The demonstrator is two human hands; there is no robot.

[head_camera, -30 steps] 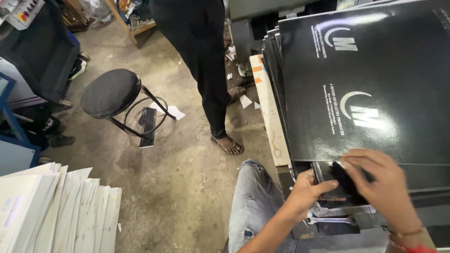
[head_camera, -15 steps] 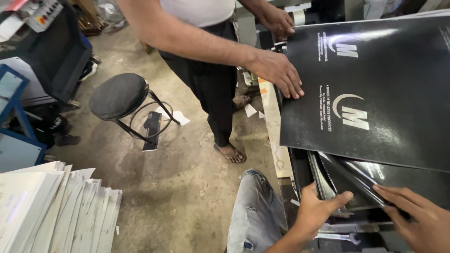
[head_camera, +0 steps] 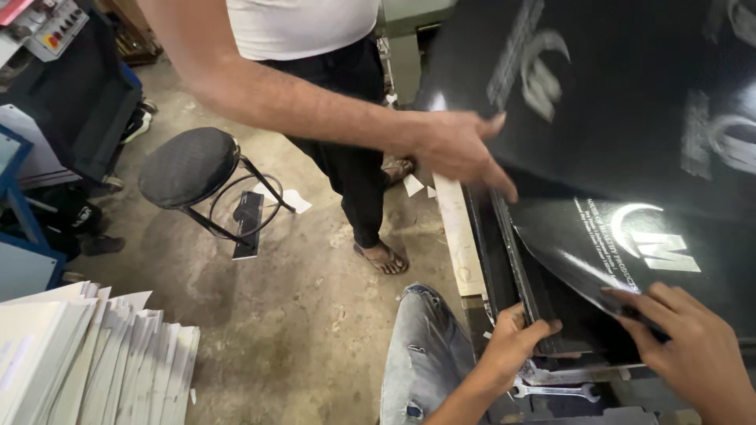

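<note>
Step in hand: I am separating glossy black sheets point(head_camera: 630, 94) from the stack point(head_camera: 504, 260) on the tabletop. A co-worker's hand point(head_camera: 453, 145) lifts the top sheets; half a second ago it lay flat on them. My left hand point(head_camera: 512, 342) clamps the stack's edge, my right hand point(head_camera: 689, 346) presses flat, open, on a curled sheet point(head_camera: 598, 252). Next, I judge: peel that sheet free without creasing it.

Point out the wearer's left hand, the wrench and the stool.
left hand point(head_camera: 508, 350), head view, on the knuckles gripping the stack edge
wrench point(head_camera: 561, 389), head view, mid-shaft
stool point(head_camera: 187, 167), head view, on the dark round seat
</note>
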